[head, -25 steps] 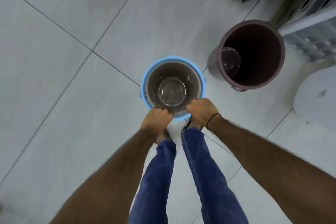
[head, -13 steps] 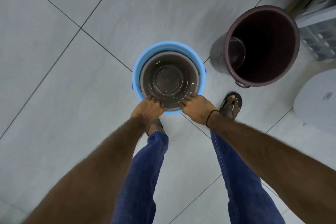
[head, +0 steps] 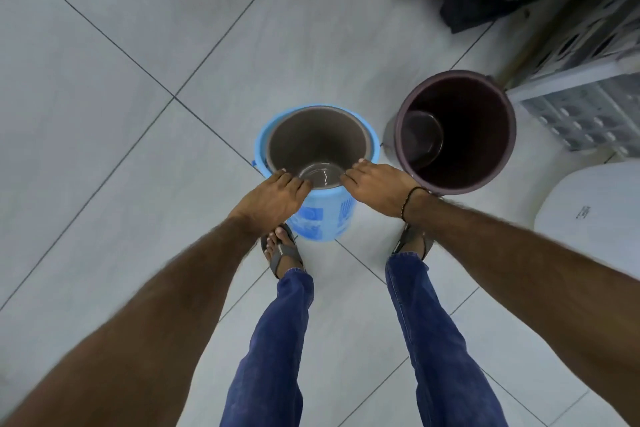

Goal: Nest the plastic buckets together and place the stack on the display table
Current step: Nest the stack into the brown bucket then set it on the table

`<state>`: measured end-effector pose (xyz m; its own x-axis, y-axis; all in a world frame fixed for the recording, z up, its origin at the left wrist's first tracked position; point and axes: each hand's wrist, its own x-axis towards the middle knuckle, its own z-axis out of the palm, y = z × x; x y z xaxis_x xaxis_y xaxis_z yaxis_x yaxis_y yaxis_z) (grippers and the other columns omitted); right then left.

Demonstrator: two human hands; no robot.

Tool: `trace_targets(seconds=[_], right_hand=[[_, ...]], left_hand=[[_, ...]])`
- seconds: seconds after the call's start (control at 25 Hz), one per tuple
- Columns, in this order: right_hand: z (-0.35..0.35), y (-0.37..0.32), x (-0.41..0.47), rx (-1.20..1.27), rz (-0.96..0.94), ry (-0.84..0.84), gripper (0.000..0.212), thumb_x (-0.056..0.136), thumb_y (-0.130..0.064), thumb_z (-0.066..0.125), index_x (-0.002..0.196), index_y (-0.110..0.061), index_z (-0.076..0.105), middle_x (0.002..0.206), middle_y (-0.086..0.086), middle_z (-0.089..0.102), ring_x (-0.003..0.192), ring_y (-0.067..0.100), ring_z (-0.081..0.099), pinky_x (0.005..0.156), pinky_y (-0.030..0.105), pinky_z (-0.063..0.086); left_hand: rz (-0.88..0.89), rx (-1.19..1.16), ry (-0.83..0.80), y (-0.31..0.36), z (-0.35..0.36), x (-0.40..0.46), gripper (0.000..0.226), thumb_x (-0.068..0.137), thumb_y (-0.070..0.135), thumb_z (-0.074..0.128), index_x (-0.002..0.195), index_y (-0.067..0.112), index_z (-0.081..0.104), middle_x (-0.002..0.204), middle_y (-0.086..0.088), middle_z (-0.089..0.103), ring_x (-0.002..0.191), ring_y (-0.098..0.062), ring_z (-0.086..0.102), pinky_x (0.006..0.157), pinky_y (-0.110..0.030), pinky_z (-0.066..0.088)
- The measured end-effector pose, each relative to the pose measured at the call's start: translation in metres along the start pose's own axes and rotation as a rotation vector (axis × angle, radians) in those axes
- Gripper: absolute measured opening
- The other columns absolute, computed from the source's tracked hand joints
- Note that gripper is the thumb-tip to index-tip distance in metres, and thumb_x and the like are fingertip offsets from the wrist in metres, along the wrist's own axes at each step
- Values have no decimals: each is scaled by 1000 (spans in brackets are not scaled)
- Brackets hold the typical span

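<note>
A person's left hand and right hand rest on the near rim of a grey-brown bucket, fingers laid flat over the edge rather than closed around it. That smooth, round plastic bucket sits nested inside a blue bucket with a printed label on its wall, standing upright on the pale tiled floor just ahead of sandalled feet and blue jeans. Just beside it, to the right, stands a larger maroon bucket, its glossy interior dark. A white perforated plastic crate sits beyond.
</note>
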<state>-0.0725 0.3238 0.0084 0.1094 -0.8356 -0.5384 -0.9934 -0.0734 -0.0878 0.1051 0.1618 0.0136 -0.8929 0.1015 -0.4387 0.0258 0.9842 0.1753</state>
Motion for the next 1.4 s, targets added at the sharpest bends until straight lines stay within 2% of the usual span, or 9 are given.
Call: trace_targets(seconds=[0.12, 0.4, 0.52, 0.6, 0.68, 0.8, 0.92, 1.08, 1.4], right_hand=[[-48, 20, -26, -26, -6, 43, 43, 90, -4, 62, 130, -3, 50, 119, 14, 65, 109, 30, 61, 93, 39, 52], [-154, 83, -115, -94, 174, 254, 38, 93, 1, 48, 131, -3, 49, 124, 13, 61, 117, 31, 55, 110, 40, 40], [-170, 113, -166, -117, 261, 289, 35, 93, -2, 47, 128, -3, 52, 119, 13, 64, 112, 32, 58, 105, 41, 44], [-167, 127, -201, -107, 318, 256, 31, 94, -5, 46, 124, -5, 55, 116, 12, 66, 110, 31, 60, 98, 41, 49], [-155, 143, -234, -97, 391, 235, 26, 92, -8, 52, 117, -8, 59, 109, 10, 69, 104, 30, 63, 84, 41, 54], [-120, 161, -267, -60, 447, 188, 25, 90, -10, 58, 114, -11, 62, 105, 8, 70, 98, 29, 65, 69, 40, 57], [-72, 166, -272, 17, 452, 107, 25, 92, -11, 54, 116, -14, 61, 105, 7, 70, 97, 29, 65, 72, 39, 57], [-14, 173, -262, 79, 458, 35, 23, 90, -10, 58, 112, -15, 63, 100, 6, 71, 91, 28, 67, 71, 39, 58], [50, 155, -238, 170, 378, -75, 9, 90, -14, 61, 94, -18, 67, 90, 3, 73, 82, 26, 69, 72, 35, 57]], left_hand=[[-22, 48, 10, 9, -58, -5, 44, 72, -1, 82, 111, 2, 64, 96, -18, 72, 84, -32, 69, 83, -39, 58], [14, 341, 195, 16, -208, 23, 54, 72, -2, 77, 122, -2, 58, 110, -22, 70, 106, -39, 65, 101, -46, 51], [84, 405, 252, 42, -249, 54, 53, 76, 0, 75, 125, -2, 56, 113, -23, 69, 110, -40, 63, 103, -47, 49], [137, 424, 315, 68, -262, 78, 43, 82, -2, 63, 124, -3, 56, 112, -22, 69, 108, -41, 63, 104, -48, 47], [173, 427, 365, 96, -264, 108, 39, 87, -4, 46, 125, -2, 54, 112, -21, 68, 109, -40, 62, 106, -49, 46], [227, 385, 396, 132, -242, 147, 40, 89, -3, 44, 128, -2, 52, 116, -22, 67, 110, -40, 61, 108, -50, 43], [241, 342, 352, 159, -201, 176, 40, 91, -1, 45, 130, -3, 51, 118, -24, 66, 112, -42, 60, 109, -53, 42], [230, 280, 246, 174, -153, 204, 53, 84, 2, 70, 131, -5, 48, 121, -27, 64, 113, -44, 59, 108, -56, 42], [151, 211, 63, 202, -83, 202, 53, 87, 1, 67, 135, -2, 44, 128, -25, 60, 119, -44, 56, 109, -56, 41]])
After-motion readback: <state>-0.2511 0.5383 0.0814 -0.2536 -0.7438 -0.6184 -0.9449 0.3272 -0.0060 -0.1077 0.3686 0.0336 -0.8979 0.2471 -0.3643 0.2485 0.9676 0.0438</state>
